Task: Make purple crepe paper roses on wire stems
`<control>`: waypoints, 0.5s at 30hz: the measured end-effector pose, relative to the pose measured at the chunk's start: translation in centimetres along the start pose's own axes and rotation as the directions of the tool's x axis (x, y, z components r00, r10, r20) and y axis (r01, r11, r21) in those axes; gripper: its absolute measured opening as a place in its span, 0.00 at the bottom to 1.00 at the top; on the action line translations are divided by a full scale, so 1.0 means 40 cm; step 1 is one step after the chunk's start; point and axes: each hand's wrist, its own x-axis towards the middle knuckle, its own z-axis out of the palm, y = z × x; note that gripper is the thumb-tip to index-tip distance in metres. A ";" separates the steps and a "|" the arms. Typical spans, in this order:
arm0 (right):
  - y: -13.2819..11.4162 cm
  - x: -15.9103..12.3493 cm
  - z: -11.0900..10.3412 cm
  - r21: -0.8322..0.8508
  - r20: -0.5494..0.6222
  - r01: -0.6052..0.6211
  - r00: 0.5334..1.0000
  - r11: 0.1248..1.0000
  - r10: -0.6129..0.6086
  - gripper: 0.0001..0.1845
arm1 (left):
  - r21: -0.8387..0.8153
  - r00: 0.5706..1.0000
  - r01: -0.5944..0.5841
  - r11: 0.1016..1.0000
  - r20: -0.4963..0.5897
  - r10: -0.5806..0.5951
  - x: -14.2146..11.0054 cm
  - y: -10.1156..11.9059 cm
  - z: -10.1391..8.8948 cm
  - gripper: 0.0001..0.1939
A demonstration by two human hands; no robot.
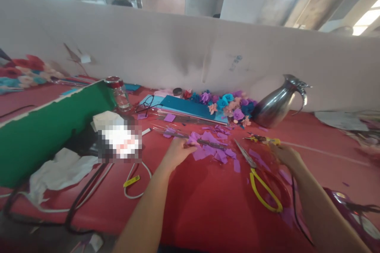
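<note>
The scissors [252,163], with yellow handles, lie partly open on the red table [196,213] between the two hands. To their left, the left hand [176,156] bends its thumb and fingers together at the near edge of the purple pieces [221,156] — it seems to pinch one, though blur hides the exact grip. A dark, thin stick [210,143] lies across these pieces, to the left of the scissors' tips. To the right of the scissors, the right hand [285,157] is closed around the rear of a slim yellow tool [263,139], its nose pointing towards those tips.

The step in hand looks like handling a purple piece while the tool is held apart from it. Bringing the two together would call for a steady left pinch and a path over the scissors' blades, with the black cord [297,213], to the right of the scissors, free to follow.

Beyond the scissors are paper flowers [230,106], with blue sheets [187,106] to their left and a metal jug [273,104] to their right — leaning.
</note>
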 end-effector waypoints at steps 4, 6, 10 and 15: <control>-0.096 -0.046 0.012 -0.238 -0.098 0.082 0.989 0.968 -0.108 0.12 | -0.039 0.989 -0.143 0.989 -0.047 0.141 -0.003 0.023 0.009 0.10; -0.195 -0.098 0.054 -0.161 0.022 0.262 0.965 0.952 -0.262 0.10 | -0.089 0.982 -0.185 0.979 -0.059 0.180 -0.006 0.031 0.016 0.11; -0.385 -0.199 0.163 0.173 0.395 0.544 0.726 0.821 -0.564 0.15 | -0.211 0.966 -0.260 0.942 -0.067 0.251 -0.013 0.038 0.027 0.12; -0.427 -0.228 0.239 0.087 0.450 0.431 0.787 0.898 -0.422 0.14 | -0.186 0.966 -0.256 0.949 -0.036 0.254 -0.018 0.045 0.031 0.13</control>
